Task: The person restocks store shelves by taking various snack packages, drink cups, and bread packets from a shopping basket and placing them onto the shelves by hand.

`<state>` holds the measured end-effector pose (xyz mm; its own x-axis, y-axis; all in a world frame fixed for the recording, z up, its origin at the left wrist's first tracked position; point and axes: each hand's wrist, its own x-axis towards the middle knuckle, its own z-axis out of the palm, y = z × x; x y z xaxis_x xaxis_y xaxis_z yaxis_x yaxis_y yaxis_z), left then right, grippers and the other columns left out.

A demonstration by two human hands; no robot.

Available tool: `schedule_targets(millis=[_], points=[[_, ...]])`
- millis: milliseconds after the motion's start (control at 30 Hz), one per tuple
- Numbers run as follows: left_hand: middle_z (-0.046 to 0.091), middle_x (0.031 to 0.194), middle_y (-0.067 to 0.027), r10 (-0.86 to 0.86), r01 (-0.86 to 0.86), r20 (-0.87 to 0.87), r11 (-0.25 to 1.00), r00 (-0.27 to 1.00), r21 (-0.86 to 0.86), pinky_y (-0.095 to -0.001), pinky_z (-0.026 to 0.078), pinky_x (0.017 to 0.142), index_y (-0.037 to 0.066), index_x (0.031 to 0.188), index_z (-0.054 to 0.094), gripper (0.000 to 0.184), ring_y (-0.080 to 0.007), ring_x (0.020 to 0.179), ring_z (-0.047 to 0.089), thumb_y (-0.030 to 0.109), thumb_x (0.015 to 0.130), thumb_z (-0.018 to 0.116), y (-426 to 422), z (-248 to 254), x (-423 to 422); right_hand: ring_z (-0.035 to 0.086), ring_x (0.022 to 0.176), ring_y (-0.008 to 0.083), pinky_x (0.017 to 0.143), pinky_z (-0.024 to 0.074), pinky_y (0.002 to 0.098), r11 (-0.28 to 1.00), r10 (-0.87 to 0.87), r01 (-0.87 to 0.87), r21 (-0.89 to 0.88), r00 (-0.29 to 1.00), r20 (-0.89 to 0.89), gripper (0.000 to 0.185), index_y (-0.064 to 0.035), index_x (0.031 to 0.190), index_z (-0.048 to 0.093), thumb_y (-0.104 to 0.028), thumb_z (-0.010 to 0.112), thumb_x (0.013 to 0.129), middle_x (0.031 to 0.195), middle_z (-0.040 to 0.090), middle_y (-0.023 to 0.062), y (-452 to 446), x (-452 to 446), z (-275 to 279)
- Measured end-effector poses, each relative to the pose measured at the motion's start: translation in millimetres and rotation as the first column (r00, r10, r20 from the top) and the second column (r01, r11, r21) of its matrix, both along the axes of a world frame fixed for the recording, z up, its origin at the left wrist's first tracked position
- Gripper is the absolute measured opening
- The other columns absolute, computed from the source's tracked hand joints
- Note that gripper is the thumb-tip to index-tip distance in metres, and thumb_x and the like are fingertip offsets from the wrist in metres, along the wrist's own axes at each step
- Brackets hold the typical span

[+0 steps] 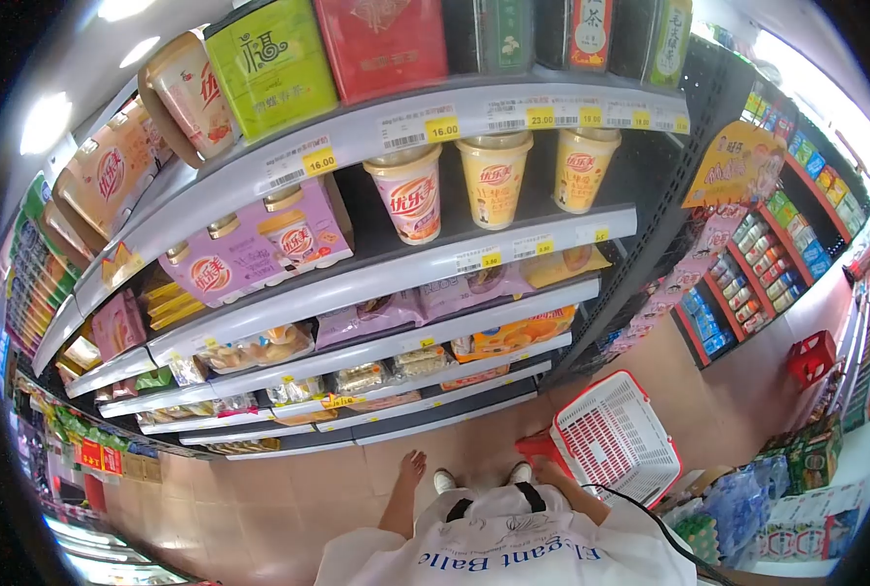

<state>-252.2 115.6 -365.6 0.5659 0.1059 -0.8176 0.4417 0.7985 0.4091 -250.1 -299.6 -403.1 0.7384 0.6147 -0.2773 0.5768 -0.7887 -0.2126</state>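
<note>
Beside shop shelves (pixel 396 280), a shopper's left hand (pixel 413 467) hangs bare, fingers loosely spread; at the right hand (pixel 549 473), grip unclear, a red-rimmed basket (pixel 618 430) looks light, stiff, best held by its edge

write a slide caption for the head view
The left hand hangs open and empty before store shelves of cups and packaged food, with a white basket beside the right forearm.

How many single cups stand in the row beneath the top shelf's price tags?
3: a pink cup on the left, a yellow cup in the middle, and a second yellow cup on the right. More may be hidden behind.
</note>
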Motion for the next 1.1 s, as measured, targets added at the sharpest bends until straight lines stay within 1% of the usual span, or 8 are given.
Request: schedule_targets(millis=[67,267,367,433,500,567,733,1100], points=[[0.055,0.109,-0.0102,-0.027,0.028,0.059,0.999,0.998,-0.021,-0.0346,0.048,0.075,0.011,0.113,0.048,0.032,-0.0232,0.097,0.054,0.028,0.086,0.048,-8.8,7.2,12.2,0.061,0.078,0.0263,0.067,0.0476,0.0374,0.774,-0.433,0.629,0.077,0.613,-0.660,0.027,-0.0032,0.084,0.060,-0.029,0.055,0.077,0.081,0.061,0.0179,18.9,18.8,44.9],[0.053,0.112,-0.0114,-0.052,0.057,0.085,0.996,0.995,-0.066,-0.0356,0.046,0.078,0.008,0.114,0.047,0.034,-0.0261,0.102,0.051,0.030,0.090,0.039,8.5,-11.9,-33.1,0.061,0.074,0.0278,0.065,0.0467,0.0382,0.729,-0.348,0.444,0.520,0.896,-0.278,0.022,-0.0062,0.089,0.060,-0.026,0.053,0.082,0.081,0.062,0.0147,44.7,45.7,63.9],[0.057,0.104,-0.0053,-0.011,0.012,-0.112,1.000,0.994,0.003,-0.0327,0.046,0.071,0.014,0.112,0.047,0.031,-0.0200,0.093,0.055,0.031,0.086,0.044,38.2,-38.3,-93.2,0.060,0.068,0.0293,0.061,0.0464,0.0355,0.543,-0.502,0.656,0.524,0.754,-0.423,0.022,-0.0023,0.090,0.059,-0.021,0.054,0.079,0.073,0.061,0.0143,63.8,76.8,190.9],[0.059,0.100,-0.0022,0.013,-0.004,-0.209,0.999,0.978,0.045,-0.0313,0.047,0.068,0.017,0.111,0.047,0.031,-0.0169,0.089,0.057,0.032,0.084,0.046,43.7,-41.5,-98.4,0.059,0.063,0.0220,0.059,0.0450,0.0333,0.535,-0.565,0.351,0.769,0.825,0.016,0.017,-0.0022,0.090,0.058,-0.015,0.055,0.080,0.071,0.060,0.0127,53.7,116.6,198.8],[0.059,0.099,-0.0021,0.022,-0.018,-0.184,1.000,0.983,0.020,-0.0312,0.047,0.068,0.017,0.110,0.047,0.030,-0.0169,0.088,0.057,0.031,0.084,0.046,43.9,-42.0,-98.0,0.057,0.060,0.0171,0.057,0.0438,0.0315,0.271,-0.635,0.447,0.852,0.749,-0.190,0.011,-0.0020,0.088,0.057,-0.009,0.054,0.080,0.068,0.058,0.0101,48.7,151.1,281.0],[0.059,0.099,-0.0021,0.033,-0.035,-0.160,0.999,0.987,-0.007,-0.0312,0.047,0.067,0.017,0.110,0.047,0.030,-0.0169,0.088,0.057,0.031,0.084,0.045,44.1,-42.6,-97.6,0.052,0.064,0.0140,0.060,0.0420,0.0271,0.320,-0.690,0.092,0.943,0.705,0.166,0.008,-0.0007,0.086,0.054,-0.001,0.050,0.080,0.070,0.055,0.0072,31.0,192.8,344.0],[0.059,0.098,-0.0019,0.065,-0.074,-0.109,0.994,0.992,-0.077,-0.0310,0.047,0.067,0.016,0.109,0.047,0.029,-0.0170,0.088,0.057,0.031,0.084,0.044,43.7,-41.6,-95.1,0.051,0.083,0.0105,0.076,0.0405,0.0229,-0.103,-0.736,-0.158,0.982,0.676,0.031,0.011,0.0018,0.096,0.052,-0.005,0.048,0.087,0.089,0.053,0.0056,29.8,239.8,502.7],[0.059,0.094,-0.0015,0.182,-0.194,-0.094,0.972,0.979,-0.131,-0.0307,0.048,0.066,0.017,0.107,0.047,0.027,-0.0178,0.087,0.057,0.029,0.085,0.040,34.6,-26.3,-73.7,0.040,0.112,0.0191,0.097,0.0263,0.0291,-0.197,-0.534,-0.069,0.978,0.844,-0.048,0.059,-0.0007,0.130,0.029,-0.034,0.051,0.087,0.122,0.043,0.0125,50.0,298.5,604.0]])
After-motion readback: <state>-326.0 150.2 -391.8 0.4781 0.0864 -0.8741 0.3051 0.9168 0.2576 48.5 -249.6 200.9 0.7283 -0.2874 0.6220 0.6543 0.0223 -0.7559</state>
